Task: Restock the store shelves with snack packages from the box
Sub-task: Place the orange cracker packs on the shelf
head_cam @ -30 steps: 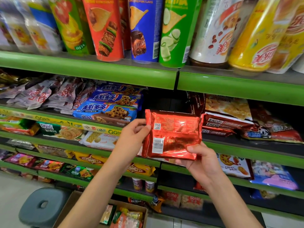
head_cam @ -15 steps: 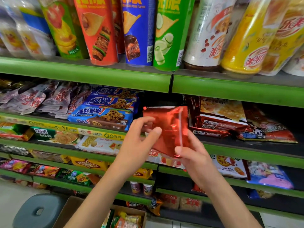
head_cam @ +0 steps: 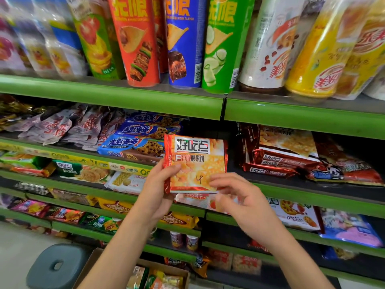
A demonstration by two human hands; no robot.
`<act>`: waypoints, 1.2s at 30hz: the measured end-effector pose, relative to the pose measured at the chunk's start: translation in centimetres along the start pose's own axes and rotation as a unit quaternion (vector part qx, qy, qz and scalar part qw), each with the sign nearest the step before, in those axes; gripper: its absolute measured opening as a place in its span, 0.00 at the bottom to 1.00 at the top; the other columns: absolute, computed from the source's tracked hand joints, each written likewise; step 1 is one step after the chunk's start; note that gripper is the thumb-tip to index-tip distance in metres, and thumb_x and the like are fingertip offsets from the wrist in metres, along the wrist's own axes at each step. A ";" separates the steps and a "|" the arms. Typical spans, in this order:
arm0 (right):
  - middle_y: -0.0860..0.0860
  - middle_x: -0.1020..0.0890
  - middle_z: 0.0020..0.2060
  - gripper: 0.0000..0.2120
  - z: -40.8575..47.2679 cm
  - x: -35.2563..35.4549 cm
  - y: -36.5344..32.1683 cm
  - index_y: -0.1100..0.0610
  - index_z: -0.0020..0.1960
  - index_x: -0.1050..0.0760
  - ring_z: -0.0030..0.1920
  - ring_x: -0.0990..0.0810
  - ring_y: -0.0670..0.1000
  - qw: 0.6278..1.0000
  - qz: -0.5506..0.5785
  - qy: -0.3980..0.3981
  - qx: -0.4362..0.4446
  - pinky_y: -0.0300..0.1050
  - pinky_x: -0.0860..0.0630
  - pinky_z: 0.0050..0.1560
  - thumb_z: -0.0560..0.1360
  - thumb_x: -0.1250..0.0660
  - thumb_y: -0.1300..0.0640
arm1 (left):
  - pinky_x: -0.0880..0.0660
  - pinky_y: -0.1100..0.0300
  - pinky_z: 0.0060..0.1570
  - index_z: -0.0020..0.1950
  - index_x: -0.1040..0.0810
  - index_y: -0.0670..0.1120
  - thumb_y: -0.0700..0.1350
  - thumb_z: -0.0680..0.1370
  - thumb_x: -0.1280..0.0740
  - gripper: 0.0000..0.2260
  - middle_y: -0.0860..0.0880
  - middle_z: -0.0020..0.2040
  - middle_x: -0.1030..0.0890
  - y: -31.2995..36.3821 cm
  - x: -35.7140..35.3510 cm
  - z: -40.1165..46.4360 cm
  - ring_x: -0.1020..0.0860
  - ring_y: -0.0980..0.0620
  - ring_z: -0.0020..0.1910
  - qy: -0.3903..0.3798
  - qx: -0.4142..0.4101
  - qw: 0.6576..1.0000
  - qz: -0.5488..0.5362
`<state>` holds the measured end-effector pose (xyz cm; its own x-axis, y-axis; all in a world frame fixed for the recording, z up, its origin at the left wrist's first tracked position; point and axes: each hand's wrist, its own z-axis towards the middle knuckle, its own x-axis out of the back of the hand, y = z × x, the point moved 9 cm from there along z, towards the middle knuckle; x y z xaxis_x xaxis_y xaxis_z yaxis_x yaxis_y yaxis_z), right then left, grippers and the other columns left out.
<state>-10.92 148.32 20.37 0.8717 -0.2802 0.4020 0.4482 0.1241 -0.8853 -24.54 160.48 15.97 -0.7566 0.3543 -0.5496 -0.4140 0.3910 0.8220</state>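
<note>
One packet (head_cam: 195, 164): flipped since a second ago, front now out
Left hand (head_cam: 155, 197): grips its edge
Right hand (head_cam: 239, 202): released, fingers loose
Next: shelve with matching stack (head_cam: 279, 161)

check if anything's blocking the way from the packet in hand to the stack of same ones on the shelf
Nothing visible does. The left hand holds the packet in front of a dark empty gap on the shelf, and the matching stack lies just right of that gap.
</note>
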 end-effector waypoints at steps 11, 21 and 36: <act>0.32 0.28 0.64 0.12 0.2 1.0 2.4 0.44 0.59 0.22 0.68 0.33 0.35 0.990 -0.137 0.023 -0.018 0.37 0.35 0.69 0.78 0.33 0.57 | 0.18 0.56 0.35 0.59 0.18 0.43 0.44 0.70 0.27 0.17 0.43 0.51 0.13 -1.3 0.1 1.8 0.14 0.46 0.45 0.011 0.050 0.999 0.009; 0.39 0.43 0.77 0.27 2.0 0.5 4.0 0.43 0.78 0.39 0.74 0.36 0.46 0.977 -0.208 -0.007 -0.048 0.50 0.30 0.71 0.80 0.36 0.52 | 0.22 0.52 0.49 0.74 0.34 0.47 0.38 0.80 0.33 0.23 0.46 0.58 0.19 2.9 -2.8 8.2 0.18 0.44 0.52 0.056 -0.020 0.945 0.321; 0.58 0.13 0.47 0.22 -1.7 8.7 9.9 0.60 0.60 0.24 0.44 0.13 0.54 0.806 0.451 0.271 -0.272 0.44 0.18 0.35 0.78 0.34 0.43 | 0.37 0.40 0.73 0.76 0.34 0.62 0.65 0.79 0.38 0.26 0.54 0.79 0.36 -0.5 -7.4 6.3 0.38 0.46 0.77 -0.164 -0.142 0.549 0.807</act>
<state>0.81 145.47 14.69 0.5130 -0.7027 -0.4929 -0.6013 0.1157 -0.7906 -15.50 163.02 18.69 -0.1422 0.1970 0.9700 0.5642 -0.7890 0.2430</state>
